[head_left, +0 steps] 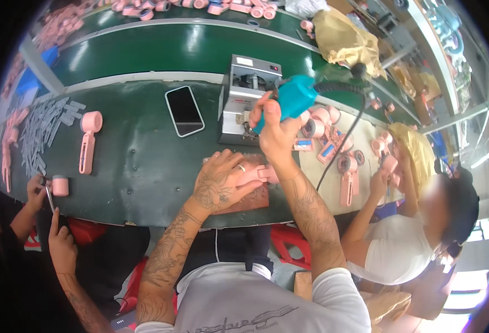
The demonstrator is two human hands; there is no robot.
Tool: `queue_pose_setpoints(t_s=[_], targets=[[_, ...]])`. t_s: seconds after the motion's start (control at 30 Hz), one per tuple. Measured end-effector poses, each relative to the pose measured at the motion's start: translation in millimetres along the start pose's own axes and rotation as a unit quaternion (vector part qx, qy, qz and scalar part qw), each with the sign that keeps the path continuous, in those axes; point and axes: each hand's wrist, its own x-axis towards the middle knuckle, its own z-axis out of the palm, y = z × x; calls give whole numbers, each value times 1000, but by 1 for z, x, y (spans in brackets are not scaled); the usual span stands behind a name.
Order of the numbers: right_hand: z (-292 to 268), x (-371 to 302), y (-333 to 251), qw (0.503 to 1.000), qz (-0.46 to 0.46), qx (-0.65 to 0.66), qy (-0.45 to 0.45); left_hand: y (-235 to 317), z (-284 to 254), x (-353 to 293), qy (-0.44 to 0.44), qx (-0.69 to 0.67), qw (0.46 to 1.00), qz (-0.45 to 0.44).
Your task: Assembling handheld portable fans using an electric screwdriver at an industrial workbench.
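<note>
My right hand (278, 130) is wrapped round a teal electric screwdriver (299, 95), raised in front of a grey metal screw feeder (244, 102). The screwdriver's bit is hidden by the hand and cannot be made out. With a ring on one finger, my left hand (219, 178) lies over a pink plastic housing (253, 175) and holds it down on a reddish mat (250, 201). Part of that housing is covered by my fingers.
A phone (185, 111), a pink handled piece (89, 141) and grey strips (47, 130) lie to the left. Pink parts (328, 130) crowd the right, crossed by the black cord (347, 133). Co-workers' hands (61, 244) (380, 183) work on both sides. Behind runs a green conveyor (144, 53).
</note>
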Motion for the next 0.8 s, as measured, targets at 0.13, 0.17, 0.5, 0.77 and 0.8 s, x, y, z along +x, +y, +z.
queue_pose_setpoints(t_s=[0.13,0.17,0.5,0.77,0.8], targets=[[-2,-19,-29,997,66,-7,27,-5,-2,-3,-18,19,1000,-11],[-11,-25,-38,997,55,32,50,-1,-3,3,-39,3,999,-16],[-33,-46,-41,997,80,-11,18,2,-5,1,-56,-10,998,-33],[-39,-57,-25,997,68,-3,23,4,-1,4,-19,2,1000,-5],[-39,-58,-23,998,59,-14,24,6,-3,4,-21,19,1000,-9]])
